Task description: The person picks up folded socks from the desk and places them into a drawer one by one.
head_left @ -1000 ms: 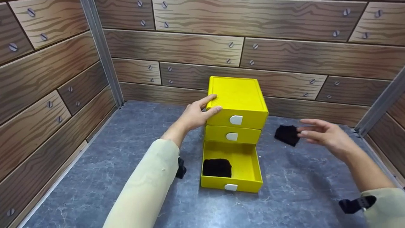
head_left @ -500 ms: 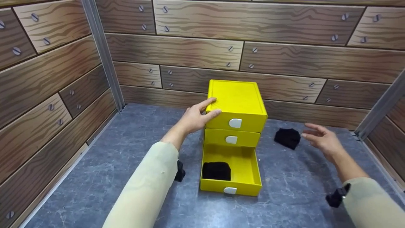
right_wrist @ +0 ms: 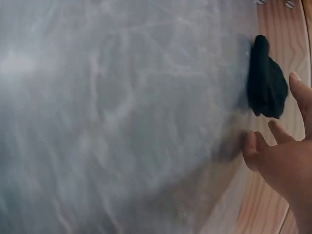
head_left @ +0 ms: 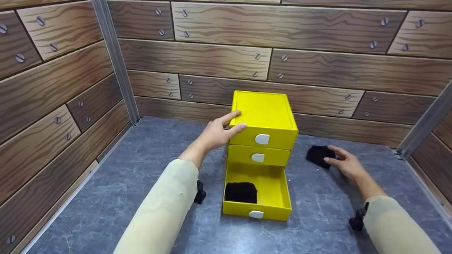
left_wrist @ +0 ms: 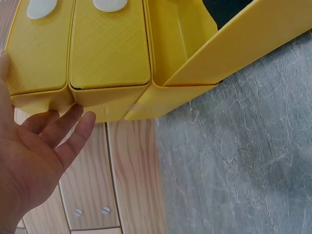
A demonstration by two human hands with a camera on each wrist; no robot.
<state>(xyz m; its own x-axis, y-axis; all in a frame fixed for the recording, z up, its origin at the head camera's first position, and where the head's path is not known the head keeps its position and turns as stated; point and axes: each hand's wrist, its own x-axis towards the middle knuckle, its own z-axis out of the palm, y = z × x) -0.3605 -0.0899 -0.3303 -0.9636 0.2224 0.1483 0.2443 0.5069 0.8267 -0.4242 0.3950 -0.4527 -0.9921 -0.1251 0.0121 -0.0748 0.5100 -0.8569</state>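
A yellow drawer cabinet (head_left: 259, 137) stands on the grey marbled table, its bottom drawer (head_left: 273, 188) pulled out. My left hand (head_left: 216, 133) rests on its upper left corner, index finger on top and thumb by the front edge. In the left wrist view, other fingers (left_wrist: 73, 141) touch the cabinet's side. A folded black cloth (head_left: 241, 192) lies in the left part of the drawer. Another folded black cloth (head_left: 317, 156) lies on the table right of the cabinet. My right hand (head_left: 348, 165) is at its right edge, thumb and fingers apart; the right wrist view shows a gap before the cloth (right_wrist: 265, 80).
Wood-patterned panels (head_left: 226, 60) close off the back and both sides, with metal posts (head_left: 118, 63) in the corners. The cabinet's upper two drawers, with white handles (head_left: 262, 139), are pushed in. The grey table (head_left: 169, 141) extends around the cabinet.
My right hand has moved left and lowered to the edge of the cloth on the table. My left hand stays on the cabinet corner. The head view has tilted up slightly.
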